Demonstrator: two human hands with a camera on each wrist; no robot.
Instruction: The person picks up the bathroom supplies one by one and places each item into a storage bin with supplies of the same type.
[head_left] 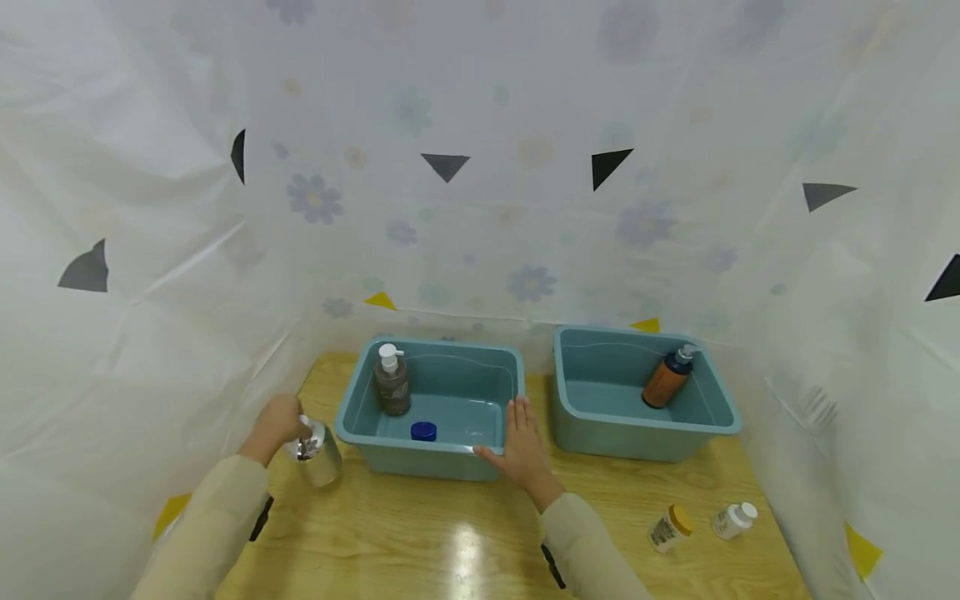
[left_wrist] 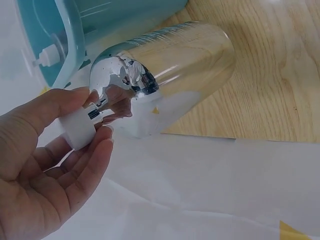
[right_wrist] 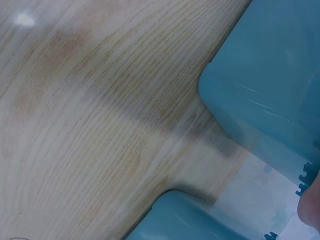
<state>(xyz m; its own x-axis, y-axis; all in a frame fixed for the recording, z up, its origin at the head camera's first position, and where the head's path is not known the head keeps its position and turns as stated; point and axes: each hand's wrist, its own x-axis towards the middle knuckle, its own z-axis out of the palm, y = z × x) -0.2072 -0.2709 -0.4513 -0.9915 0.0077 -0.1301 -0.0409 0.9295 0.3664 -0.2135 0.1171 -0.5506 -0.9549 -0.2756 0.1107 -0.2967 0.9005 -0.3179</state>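
Note:
My left hand (head_left: 279, 423) is at the left of the table, pinching the white top (left_wrist: 77, 129) of a shiny silver bottle (head_left: 322, 461) between thumb and fingers. That bottle is tilted in the left wrist view; whether its base touches the table I cannot tell. My right hand (head_left: 525, 450) rests with straight fingers on the front right corner of the left blue-green bin (head_left: 427, 463). Inside this bin stand a grey-brown pump bottle (head_left: 392, 390) with a white pump and something with a blue cap (head_left: 423, 431), its lower part hidden by the front wall.
A second blue-green bin (head_left: 637, 442) stands to the right, a narrow gap away, with an amber pump bottle (head_left: 666, 383) leaning inside. Nearer the table's right edge are an orange-capped bottle (head_left: 670, 528) and a small white bottle (head_left: 734, 520). Plastic sheeting (head_left: 480, 233) surrounds the table.

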